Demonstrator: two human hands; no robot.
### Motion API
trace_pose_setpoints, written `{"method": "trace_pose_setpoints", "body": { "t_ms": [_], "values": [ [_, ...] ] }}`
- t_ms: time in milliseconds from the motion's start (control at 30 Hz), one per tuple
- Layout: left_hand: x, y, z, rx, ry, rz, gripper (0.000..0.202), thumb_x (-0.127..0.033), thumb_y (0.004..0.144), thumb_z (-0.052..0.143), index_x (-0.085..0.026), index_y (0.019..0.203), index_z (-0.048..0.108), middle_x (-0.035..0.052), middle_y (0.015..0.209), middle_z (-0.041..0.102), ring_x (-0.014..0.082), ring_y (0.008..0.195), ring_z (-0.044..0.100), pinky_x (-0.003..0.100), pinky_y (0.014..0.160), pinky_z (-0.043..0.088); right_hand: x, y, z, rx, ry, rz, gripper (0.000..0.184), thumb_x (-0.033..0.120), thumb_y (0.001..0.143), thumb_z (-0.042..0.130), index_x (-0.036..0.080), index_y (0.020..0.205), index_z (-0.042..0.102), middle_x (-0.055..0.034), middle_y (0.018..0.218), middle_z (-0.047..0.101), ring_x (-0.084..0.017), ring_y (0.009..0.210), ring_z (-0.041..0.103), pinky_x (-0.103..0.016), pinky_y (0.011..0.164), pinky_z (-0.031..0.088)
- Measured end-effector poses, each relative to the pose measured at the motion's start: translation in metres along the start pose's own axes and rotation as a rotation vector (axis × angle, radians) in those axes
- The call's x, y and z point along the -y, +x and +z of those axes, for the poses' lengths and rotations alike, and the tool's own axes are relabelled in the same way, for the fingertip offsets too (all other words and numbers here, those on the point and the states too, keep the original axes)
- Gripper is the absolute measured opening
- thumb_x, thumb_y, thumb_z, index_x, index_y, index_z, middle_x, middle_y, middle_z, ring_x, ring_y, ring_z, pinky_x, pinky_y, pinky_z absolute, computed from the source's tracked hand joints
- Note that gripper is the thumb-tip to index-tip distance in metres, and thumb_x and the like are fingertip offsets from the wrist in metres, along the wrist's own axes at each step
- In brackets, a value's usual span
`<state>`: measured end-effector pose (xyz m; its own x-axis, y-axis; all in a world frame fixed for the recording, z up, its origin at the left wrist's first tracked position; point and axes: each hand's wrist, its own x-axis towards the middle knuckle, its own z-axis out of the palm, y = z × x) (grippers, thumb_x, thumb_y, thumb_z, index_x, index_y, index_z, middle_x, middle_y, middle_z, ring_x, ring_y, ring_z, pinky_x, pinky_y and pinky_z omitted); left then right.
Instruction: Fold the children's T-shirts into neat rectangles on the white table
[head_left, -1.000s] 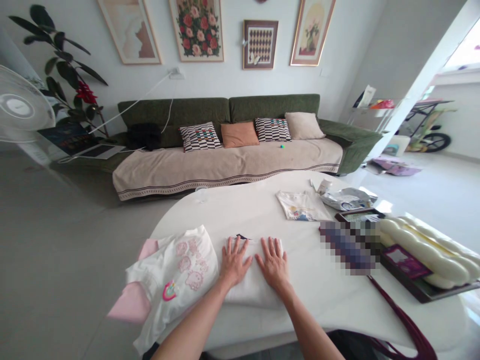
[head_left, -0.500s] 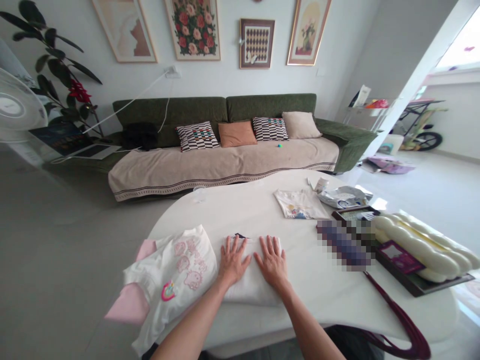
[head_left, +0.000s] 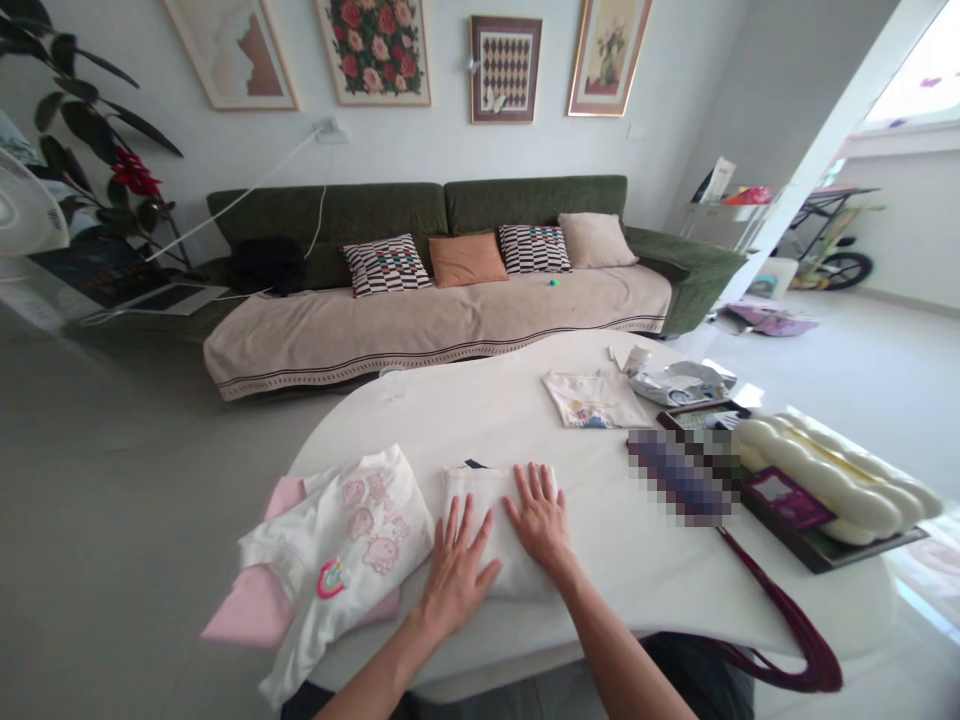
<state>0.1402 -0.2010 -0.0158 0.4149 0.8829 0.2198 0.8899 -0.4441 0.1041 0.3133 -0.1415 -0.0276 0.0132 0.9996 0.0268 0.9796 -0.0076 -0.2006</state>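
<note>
The left hand [head_left: 455, 575] lay flat on the near corner of a folded white cloth [head_left: 499, 510], with its fingers spread wide; the right hand [head_left: 538, 518] lay flat on the far side of the same cloth, with its fingers spread too; neither hand was pinching anything; both seemed to press down on the cloth, and they were a little apart. The folded white cloth sat on a round white table [head_left: 480, 400], close to the near edge; a small dark tag [head_left: 472, 463] poked out at its top.

Just left of the cloth lay a white shirt [head_left: 352, 540] with pink cat faces and a little rainbow; it hung over the table edge, and a pink sleeve [head_left: 251, 605] stuck out from it. Farther along the table lay a small folded white T-shirt [head_left: 592, 400], and past it a crinkly silver bag [head_left: 679, 382]. To the right sat a dark tray [head_left: 817, 555] with a puffy white cushion [head_left: 817, 480] on it; a dark red cord [head_left: 787, 630] hung down over the table edge; a blurred patch [head_left: 679, 478] hid what lay beside the tray. Behind the table stood a long green sofa [head_left: 435, 205] with a beige cover and four cushions.
</note>
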Motion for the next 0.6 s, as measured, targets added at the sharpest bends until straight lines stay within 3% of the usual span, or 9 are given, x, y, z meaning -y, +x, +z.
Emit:
{"method": "trace_pose_setpoints", "body": {
  "t_ms": [100, 200, 300, 400, 500, 600],
  "values": [
    [-0.006, -0.027, 0.004, 0.061, -0.002, 0.036, 0.056, -0.048, 0.088, 0.030, -0.031, 0.139, 0.016, 0.0054, 0.147, 0.017, 0.0292, 0.133, 0.013, 0.048, 0.101, 0.025, 0.001, 0.000, 0.000, 0.015, -0.010, 0.001, 0.062, 0.055, 0.087, 0.022, 0.027, 0.141, 0.010, -0.0033, 0.148, 0.007, -0.025, 0.134, -0.005, -0.049, 0.102, 0.013],
    [-0.006, -0.028, -0.003, 0.151, -0.025, 0.011, 0.057, -0.052, 0.087, 0.031, -0.030, 0.138, 0.021, 0.0066, 0.146, 0.020, 0.0304, 0.132, 0.016, 0.052, 0.100, 0.023, 0.001, 0.000, -0.001, 0.058, -0.016, 0.008, 0.062, 0.054, 0.087, 0.021, 0.027, 0.141, 0.008, -0.0032, 0.148, 0.004, -0.024, 0.134, -0.007, -0.049, 0.102, 0.013],
    [0.005, -0.001, -0.022, 0.251, -0.097, 0.006, 0.050, -0.051, 0.086, 0.034, -0.033, 0.132, 0.036, 0.0054, 0.139, 0.036, 0.0290, 0.127, 0.030, 0.057, 0.101, 0.016, -0.001, 0.006, -0.008, 0.130, 0.012, 0.005, 0.061, 0.053, 0.087, 0.024, 0.027, 0.141, 0.011, -0.0045, 0.148, 0.007, -0.025, 0.134, -0.004, -0.050, 0.101, 0.016],
    [0.028, 0.044, -0.035, 0.243, -0.180, -0.135, 0.042, -0.036, 0.084, 0.043, -0.026, 0.125, 0.046, 0.0067, 0.132, 0.045, 0.0242, 0.122, 0.039, 0.049, 0.104, 0.017, -0.010, 0.020, -0.021, 0.159, 0.046, -0.009, 0.051, 0.042, 0.090, 0.027, 0.028, 0.139, 0.020, -0.0048, 0.146, 0.019, -0.024, 0.133, 0.007, -0.051, 0.099, 0.021],
    [0.050, 0.086, -0.029, 0.217, -0.260, -0.236, 0.047, -0.025, 0.076, 0.054, -0.017, 0.122, 0.048, 0.0104, 0.131, 0.045, 0.0220, 0.122, 0.038, 0.035, 0.101, 0.027, -0.020, 0.035, -0.033, 0.148, 0.055, 0.016, 0.047, 0.025, 0.090, 0.033, 0.022, 0.136, 0.028, -0.0100, 0.142, 0.027, -0.025, 0.131, 0.016, -0.049, 0.099, 0.025],
    [0.062, 0.105, -0.016, 0.232, -0.299, -0.279, 0.042, -0.026, 0.071, 0.060, -0.015, 0.111, 0.055, 0.0106, 0.117, 0.055, 0.0223, 0.109, 0.049, 0.031, 0.093, 0.036, -0.029, 0.042, -0.042, 0.179, 0.075, 0.008, 0.038, 0.027, 0.087, 0.045, 0.017, 0.124, 0.044, -0.0112, 0.128, 0.044, -0.024, 0.116, 0.041, -0.044, 0.092, 0.037]
  ]
}}
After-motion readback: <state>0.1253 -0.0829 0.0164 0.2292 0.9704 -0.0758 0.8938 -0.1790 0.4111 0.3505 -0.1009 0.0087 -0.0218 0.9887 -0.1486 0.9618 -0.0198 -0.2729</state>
